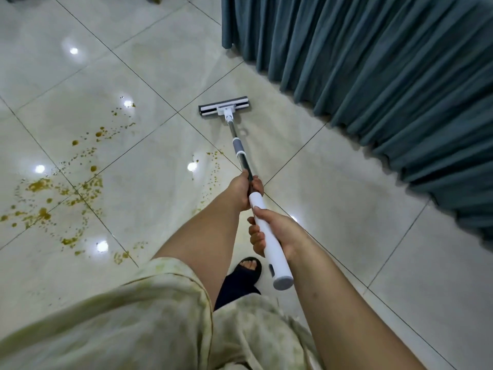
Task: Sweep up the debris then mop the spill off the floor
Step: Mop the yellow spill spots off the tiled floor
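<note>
Tiled floor (346, 209), brown spill (40, 185) at your left. Both your hands grip mop (238, 148): left hand (244, 188) forward for steering, right hand (277, 233) rear for pushing. Mop head (224, 106) flat, clear of spill.

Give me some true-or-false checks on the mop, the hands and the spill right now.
1. Both hands grip the long white-and-grey flat mop. True: the left hand and the right hand both have their fingers curled round it.
2. The mop head sits on the yellow-brown splattered spill. False: it rests on unstained glossy pale floor tile near the teal pleated curtain, with the spill off to its left.
3. The left hand holds nearer the mop head than the right hand does. True.
4. The spill is already wiped away. False: splatter is spread over several tiles.
</note>
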Available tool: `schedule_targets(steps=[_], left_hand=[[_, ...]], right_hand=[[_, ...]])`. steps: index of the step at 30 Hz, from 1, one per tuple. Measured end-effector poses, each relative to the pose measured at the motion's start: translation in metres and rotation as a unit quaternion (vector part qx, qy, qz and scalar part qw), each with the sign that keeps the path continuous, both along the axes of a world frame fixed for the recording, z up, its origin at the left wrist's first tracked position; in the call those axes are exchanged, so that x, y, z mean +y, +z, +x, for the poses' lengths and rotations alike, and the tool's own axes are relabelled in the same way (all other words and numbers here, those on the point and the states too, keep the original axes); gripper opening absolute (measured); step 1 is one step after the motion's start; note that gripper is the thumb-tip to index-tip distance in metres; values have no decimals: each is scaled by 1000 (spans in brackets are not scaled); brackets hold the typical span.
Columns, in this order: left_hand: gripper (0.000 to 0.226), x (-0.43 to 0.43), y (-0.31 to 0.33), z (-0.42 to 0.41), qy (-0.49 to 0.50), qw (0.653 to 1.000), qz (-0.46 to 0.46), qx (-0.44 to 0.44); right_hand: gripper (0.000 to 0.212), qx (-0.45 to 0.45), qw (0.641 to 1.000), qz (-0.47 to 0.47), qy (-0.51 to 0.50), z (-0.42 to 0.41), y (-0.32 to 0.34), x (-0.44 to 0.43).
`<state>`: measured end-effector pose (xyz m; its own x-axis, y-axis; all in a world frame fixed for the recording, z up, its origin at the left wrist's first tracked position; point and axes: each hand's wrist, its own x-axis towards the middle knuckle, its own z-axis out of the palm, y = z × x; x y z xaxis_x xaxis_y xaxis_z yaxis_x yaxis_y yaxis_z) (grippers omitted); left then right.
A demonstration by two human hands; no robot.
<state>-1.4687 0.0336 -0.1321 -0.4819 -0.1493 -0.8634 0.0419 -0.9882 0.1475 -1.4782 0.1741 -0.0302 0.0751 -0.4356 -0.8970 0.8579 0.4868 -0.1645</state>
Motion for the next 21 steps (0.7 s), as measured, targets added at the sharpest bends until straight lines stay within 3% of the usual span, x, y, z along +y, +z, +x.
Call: schedule_targets(steps=[11, 21], left_hand=[[41, 190, 12, 161, -33, 999, 1, -1], [42, 275, 26, 265, -14, 1000, -11, -11]], right_hand=[[24, -7, 999, 5, 31, 157, 14, 190], [26, 17, 995, -12, 94, 253, 32, 274]])
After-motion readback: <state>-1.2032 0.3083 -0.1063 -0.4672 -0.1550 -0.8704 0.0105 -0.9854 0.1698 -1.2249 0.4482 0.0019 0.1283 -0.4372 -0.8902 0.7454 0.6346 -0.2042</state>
